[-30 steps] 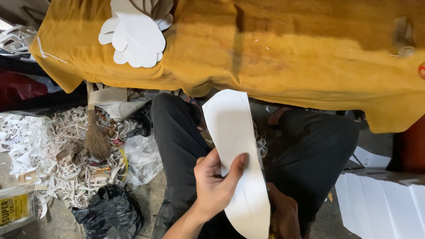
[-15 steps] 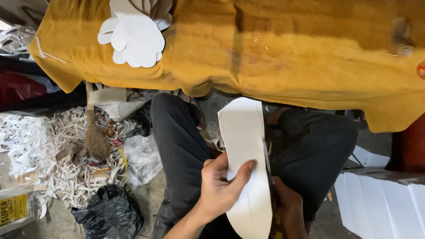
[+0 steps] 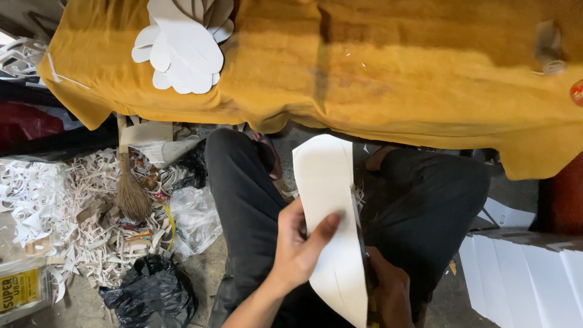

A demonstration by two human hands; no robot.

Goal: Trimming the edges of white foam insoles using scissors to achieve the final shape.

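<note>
Over my lap, my left hand (image 3: 297, 252) grips a white card sheet (image 3: 331, 218), thumb curled across its front and fingers closed behind it. My right hand (image 3: 388, 291) is wrapped tight around scissors (image 3: 361, 243), the blade running up the sheet's right edge. Above lies a mustard cloth (image 3: 395, 73) with white cut-outs (image 3: 182, 48); paper scraps (image 3: 67, 212) lie to my left.

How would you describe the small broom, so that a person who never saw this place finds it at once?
Start at the big mustard-yellow cloth over the table, and go down past its left edge to the floor. There, a heap of white paper scraps lies. The broom stands in it, its brown bristles fanned downward, the only brown, brush-shaped thing there.
</note>
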